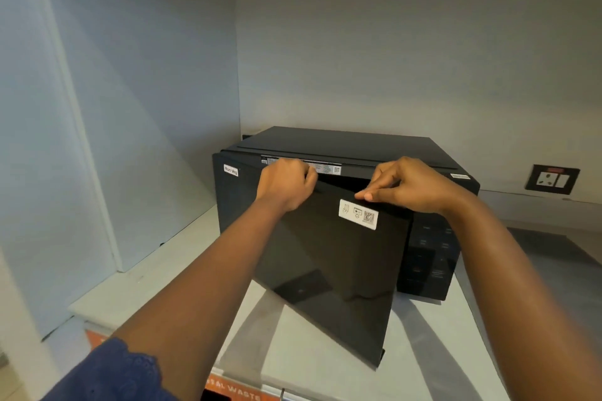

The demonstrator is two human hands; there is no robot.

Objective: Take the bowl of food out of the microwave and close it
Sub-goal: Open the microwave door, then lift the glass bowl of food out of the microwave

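A dark blue sleeve (110, 374) with a scalloped lace edge showed at the lower left, and the bare left forearm rose from it toward the microwave. A pale wall panel (97, 107) closed off the left side of the alcove. The black microwave (342, 143) sat on a light grey counter (156, 273), its back near the corner of the walls. A small white "Non-Veg" label (231, 170) was stuck at the upper left of its front.

The left hand (285, 185) was curled closed over the top edge of the glossy black door (329, 270), knuckles up, fingers wrapped behind the edge. The door stood partly open, hinged at the left and swung outward over the counter. A white sticker (358, 214) with pictograms sat near its upper right corner.

The right hand (412, 185) gripped the same top edge further right, thumb laid flat along the front and fingers folded over behind. Past it lay the dark control panel (430, 257).

The bowl of food could not be seen; the door hid the cavity. A black wall socket (552, 178) was mounted at the far right.
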